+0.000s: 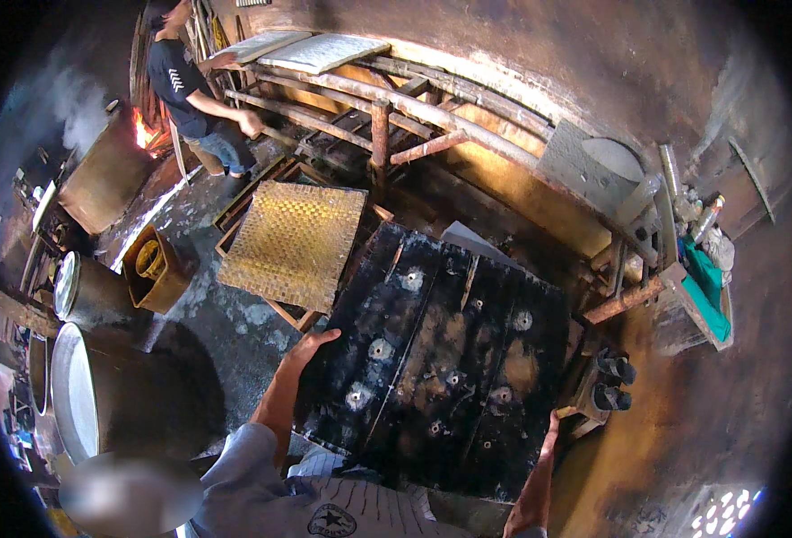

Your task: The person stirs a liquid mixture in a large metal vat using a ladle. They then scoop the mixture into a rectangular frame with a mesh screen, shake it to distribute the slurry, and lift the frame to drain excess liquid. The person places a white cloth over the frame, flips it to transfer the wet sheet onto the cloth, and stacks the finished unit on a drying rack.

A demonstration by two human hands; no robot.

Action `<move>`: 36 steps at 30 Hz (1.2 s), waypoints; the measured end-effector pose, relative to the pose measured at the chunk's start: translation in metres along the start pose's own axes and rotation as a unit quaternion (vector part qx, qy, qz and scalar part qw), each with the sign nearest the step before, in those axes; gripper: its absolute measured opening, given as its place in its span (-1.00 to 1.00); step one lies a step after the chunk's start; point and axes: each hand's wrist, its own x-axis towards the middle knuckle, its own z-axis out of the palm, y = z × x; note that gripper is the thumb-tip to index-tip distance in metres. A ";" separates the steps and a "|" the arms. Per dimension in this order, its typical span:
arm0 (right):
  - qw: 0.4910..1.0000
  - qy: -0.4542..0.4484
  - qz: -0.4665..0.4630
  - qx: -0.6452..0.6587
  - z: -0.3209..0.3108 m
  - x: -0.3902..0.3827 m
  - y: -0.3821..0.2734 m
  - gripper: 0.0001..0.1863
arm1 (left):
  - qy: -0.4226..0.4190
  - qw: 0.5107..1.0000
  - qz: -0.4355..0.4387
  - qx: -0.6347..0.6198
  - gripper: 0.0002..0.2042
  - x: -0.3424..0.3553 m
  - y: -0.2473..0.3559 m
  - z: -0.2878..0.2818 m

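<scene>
A large, square, blackened board (454,359) fills the space in front of me, its face marked with seams and several pale round spots. My left hand (313,345) is closed on its left edge, with the thumb showing on top. At the lower right edge, my right hand (552,429) grips the same board, its fingers mostly hidden beneath. Just past the board's far left corner lies a yellowish woven mat (293,242) on stacked wooden frames (234,211).
Large metal pots (78,386) stand at left beside a square tin (167,278). Beyond them burns an open fire (145,133). Another person (185,90) stands at far left by a beam rack (378,134) bearing white slabs (324,52). Sandals (613,381) and green cloth (705,282) are at right.
</scene>
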 end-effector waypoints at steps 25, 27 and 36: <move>0.877 -0.146 -0.421 0.181 0.520 -0.372 -0.403 -0.57 | -0.275 0.945 -0.172 -0.031 -0.48 0.133 0.081 -0.249; 0.887 -0.182 -0.380 0.189 0.585 -0.372 -0.395 -0.57 | -0.292 0.950 -0.097 0.051 -0.45 0.115 0.086 -0.294; 0.924 -0.316 -0.078 0.201 0.802 -0.310 -0.341 -0.80 | 0.072 0.937 0.332 0.081 0.18 -0.021 0.069 -0.383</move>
